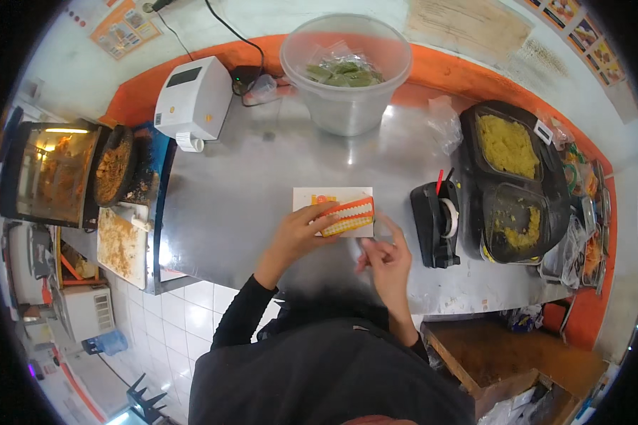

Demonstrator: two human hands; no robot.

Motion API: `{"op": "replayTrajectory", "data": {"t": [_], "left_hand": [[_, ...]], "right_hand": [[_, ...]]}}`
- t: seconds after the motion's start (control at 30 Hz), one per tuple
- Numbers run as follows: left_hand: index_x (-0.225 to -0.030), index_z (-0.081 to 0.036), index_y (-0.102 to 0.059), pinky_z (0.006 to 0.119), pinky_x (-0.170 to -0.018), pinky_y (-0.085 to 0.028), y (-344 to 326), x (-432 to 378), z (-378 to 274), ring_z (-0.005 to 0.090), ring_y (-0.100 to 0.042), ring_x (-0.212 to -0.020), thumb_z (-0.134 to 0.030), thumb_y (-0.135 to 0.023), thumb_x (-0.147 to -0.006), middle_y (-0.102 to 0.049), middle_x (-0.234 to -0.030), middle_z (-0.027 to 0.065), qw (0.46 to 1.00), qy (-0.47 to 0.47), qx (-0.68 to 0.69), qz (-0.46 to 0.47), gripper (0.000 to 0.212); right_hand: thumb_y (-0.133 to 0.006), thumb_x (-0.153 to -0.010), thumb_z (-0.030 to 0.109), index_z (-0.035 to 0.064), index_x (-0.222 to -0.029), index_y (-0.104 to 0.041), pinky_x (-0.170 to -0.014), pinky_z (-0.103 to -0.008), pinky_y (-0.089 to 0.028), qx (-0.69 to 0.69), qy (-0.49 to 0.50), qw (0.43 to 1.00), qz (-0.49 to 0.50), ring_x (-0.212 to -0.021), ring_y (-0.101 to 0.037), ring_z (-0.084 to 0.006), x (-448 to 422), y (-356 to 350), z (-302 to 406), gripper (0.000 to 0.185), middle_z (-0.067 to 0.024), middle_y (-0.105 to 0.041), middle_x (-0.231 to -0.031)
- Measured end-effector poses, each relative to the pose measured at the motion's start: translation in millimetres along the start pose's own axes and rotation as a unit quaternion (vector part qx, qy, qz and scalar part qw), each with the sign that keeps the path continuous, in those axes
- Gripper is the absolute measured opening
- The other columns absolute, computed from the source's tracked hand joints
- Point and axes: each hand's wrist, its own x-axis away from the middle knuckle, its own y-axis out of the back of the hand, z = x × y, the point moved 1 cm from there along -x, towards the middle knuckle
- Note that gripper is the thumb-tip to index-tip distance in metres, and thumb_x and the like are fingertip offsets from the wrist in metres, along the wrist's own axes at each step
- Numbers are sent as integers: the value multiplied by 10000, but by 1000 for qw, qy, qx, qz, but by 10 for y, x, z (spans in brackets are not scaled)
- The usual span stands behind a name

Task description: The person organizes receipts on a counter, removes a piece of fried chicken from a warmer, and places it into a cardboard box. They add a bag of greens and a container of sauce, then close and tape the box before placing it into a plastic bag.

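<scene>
My left hand grips a small orange-and-yellow paper item with white scalloped bands, possibly a folded food carton. Its thumb and fingers press on the left end. Beneath lies a white card or paper sheet with an orange print, flat on the steel table. Just right of the sheet is my right hand, its index finger stretched out and the other fingers curled, slightly blurred. I see nothing held in it. Nearest on its right stands a black tape dispenser with a tape roll and a red pen.
A plastic bucket with green-filled bags and a white label printer stand behind on the steel table. At right are black trays with yellow food. A stone mortar and cutting board are left.
</scene>
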Motion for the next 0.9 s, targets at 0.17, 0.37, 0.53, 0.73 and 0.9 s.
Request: {"op": "replayTrajectory", "data": {"t": [0.17,0.37,0.53,0.73,0.9], "left_hand": [[-1001,-133,-643,347,-730,-553,-50,-8,-12,237,-656,-905,-183,-819,-610,-636,-1144,31,999,-19,-21,-17,432],[-1005,-134,-643,352,-759,-545,-80,44,26,238,-648,-904,-168,-836,-564,-633,-1168,28,1000,1,1,-25,482],[-993,-133,-635,347,-774,-536,4,-6,34,245,-642,-937,-163,-837,-571,-636,-1171,25,1000,0,14,-26,468],[-1017,-124,-626,374,-856,-516,121,-22,83,235,-627,-1049,-176,-821,-635,-637,-1197,36,996,44,75,12,431],[-1084,-179,-613,376,-941,-441,109,78,51,194,-603,-1047,-155,-753,-731,-651,-1109,-8,985,-66,-161,-11,381]], "right_hand": [[-646,-897,131,58,-1248,-441,-468,-297,-457,237,53,970,-32,-485,-590,-170,-415,-133,-243,413,-77,-607,-613],[-716,-822,205,181,-1231,-570,-455,-330,-396,503,190,843,10,-440,-525,-190,-315,109,-113,435,-32,-558,-558],[-716,-802,237,255,-1250,-614,-460,-299,-372,541,380,749,42,-450,-507,-166,-479,80,-101,459,-14,-561,-581],[-714,-795,218,211,-1231,-609,-501,-291,-388,659,352,657,97,-484,-522,-157,-457,236,-164,448,-3,-547,-603],[-734,-778,169,120,-1186,-526,-539,-356,-425,551,366,750,-18,-546,-562,-220,-397,569,-363,461,-60,-576,-658]]}}
